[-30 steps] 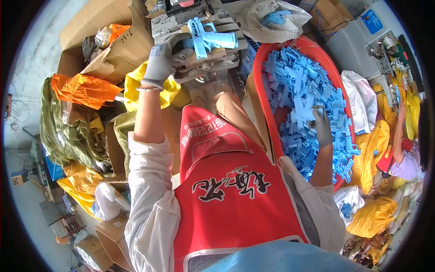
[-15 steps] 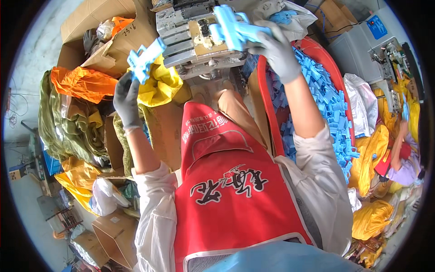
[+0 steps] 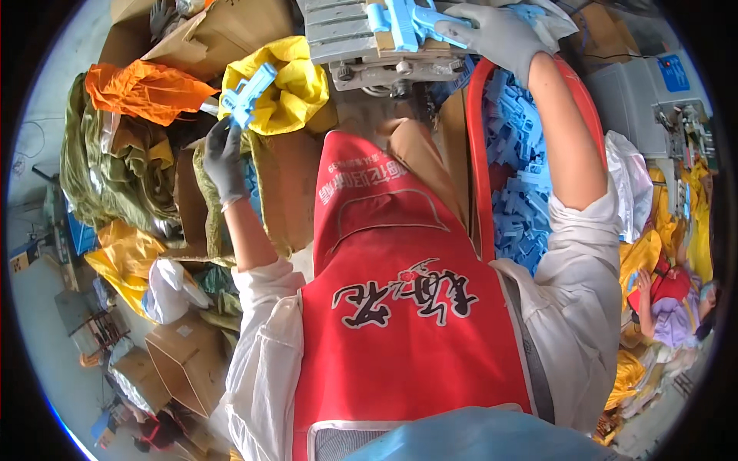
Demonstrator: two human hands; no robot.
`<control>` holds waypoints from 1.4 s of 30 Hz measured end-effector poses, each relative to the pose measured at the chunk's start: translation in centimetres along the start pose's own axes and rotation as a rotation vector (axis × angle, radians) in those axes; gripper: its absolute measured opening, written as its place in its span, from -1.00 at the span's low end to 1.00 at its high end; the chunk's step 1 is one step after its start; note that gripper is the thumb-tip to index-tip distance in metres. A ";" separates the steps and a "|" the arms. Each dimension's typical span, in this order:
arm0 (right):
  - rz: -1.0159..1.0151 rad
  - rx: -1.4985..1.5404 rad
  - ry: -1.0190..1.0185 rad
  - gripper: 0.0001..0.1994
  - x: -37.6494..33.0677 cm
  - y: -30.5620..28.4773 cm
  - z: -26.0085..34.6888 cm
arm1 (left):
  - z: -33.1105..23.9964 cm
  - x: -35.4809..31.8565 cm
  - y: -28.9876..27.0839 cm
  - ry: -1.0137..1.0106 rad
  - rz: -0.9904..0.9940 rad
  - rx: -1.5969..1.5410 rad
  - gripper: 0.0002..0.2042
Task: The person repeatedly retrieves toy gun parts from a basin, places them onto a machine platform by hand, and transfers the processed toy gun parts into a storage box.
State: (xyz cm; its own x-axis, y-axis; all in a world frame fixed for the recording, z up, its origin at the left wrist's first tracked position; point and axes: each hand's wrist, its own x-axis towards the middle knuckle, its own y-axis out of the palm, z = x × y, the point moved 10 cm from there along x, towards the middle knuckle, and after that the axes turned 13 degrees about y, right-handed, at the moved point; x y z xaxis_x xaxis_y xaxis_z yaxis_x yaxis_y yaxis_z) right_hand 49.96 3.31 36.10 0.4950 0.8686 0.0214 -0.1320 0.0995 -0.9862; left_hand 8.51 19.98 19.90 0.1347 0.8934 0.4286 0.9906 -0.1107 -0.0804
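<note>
Left gloved hand [image 3: 223,157] pinches one light-blue plastic toy-gun moulding [image 3: 247,94] by its lower end, out over the yellow bag [image 3: 296,77]. Right gloved hand [image 3: 492,34] clamps another blue moulding [image 3: 403,19] flat on the grey metal machine bed [image 3: 346,34], steadying it beside the red tub of blue parts [image 3: 480,154].

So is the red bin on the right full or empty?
Well filled: the red bin holds a heap of blue plastic parts.

A pale grey floor [image 3: 46,307] shows at the left edge, with brown cardboard boxes [image 3: 181,365] standing on it. Heaps of yellow, orange and olive bags [image 3: 127,165] crowd the left side. More yellow bags [image 3: 696,223] pile at the right edge. Daylight is bright and even.
</note>
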 end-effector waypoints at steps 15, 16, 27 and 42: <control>0.142 0.191 0.764 -0.56 -27.6 19.1 -26.5 | 10.4 0.9 4.2 -0.079 0.243 0.395 -0.63; 0.259 0.155 0.752 -0.56 -30.5 21.8 -28.6 | 12.7 -0.6 4.0 -0.106 0.289 0.380 -0.64; -0.081 -0.050 0.854 -0.54 -26.8 22.2 -38.4 | 10.6 -7.6 6.0 -0.246 0.359 0.251 -0.72; 0.219 0.089 0.497 -0.60 -26.9 25.5 -36.2 | -4.4 -2.1 8.0 0.072 0.239 0.349 -0.76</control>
State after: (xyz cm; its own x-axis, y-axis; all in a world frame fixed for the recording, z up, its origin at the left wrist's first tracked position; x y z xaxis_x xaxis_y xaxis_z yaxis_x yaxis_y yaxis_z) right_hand 64.35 -35.10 4.42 0.7911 0.5418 -0.2838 -0.3386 0.0016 -0.9409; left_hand 16.27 15.32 22.37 0.3732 0.8266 0.4212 0.8651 -0.1461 -0.4798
